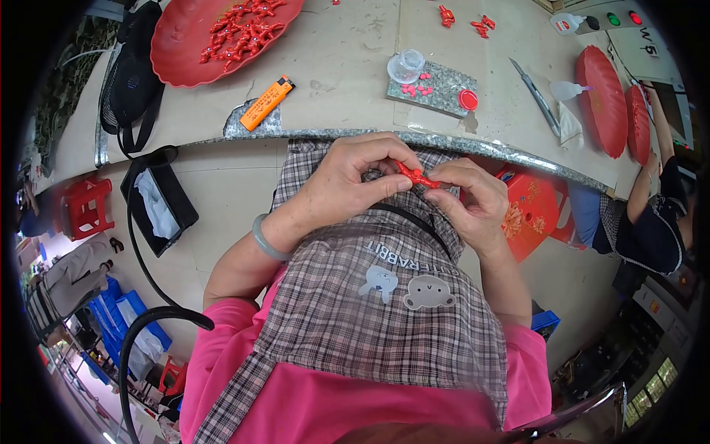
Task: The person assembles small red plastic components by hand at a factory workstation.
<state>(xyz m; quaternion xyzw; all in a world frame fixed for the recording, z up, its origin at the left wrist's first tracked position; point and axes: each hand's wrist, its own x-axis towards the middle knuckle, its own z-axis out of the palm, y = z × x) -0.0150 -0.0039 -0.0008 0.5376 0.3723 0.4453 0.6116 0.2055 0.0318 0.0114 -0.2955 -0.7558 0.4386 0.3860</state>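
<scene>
Just in front of the table's near edge, both hands pinch one small glossy red figurine (416,175). My left hand (362,172) grips its left end between thumb and fingers. Thumb and fingertips of my right hand (472,198) close on its other end. The figurine's detail is partly hidden by the fingers. Beyond the hands, a grey speckled stone slab (444,78) carries several small pink pieces (416,90), a clear plastic cup (406,66) and a red round cap (468,100). Two similar red figurines (483,27) lie farther back.
A red scalloped plate (174,63) at the far left holds a pile of red figurines. An orange lighter (268,103) lies near the table edge. To the right are a craft knife (535,98), a small squeeze bottle (568,90) and red trays (602,103). Another person's arm (658,122) shows at far right.
</scene>
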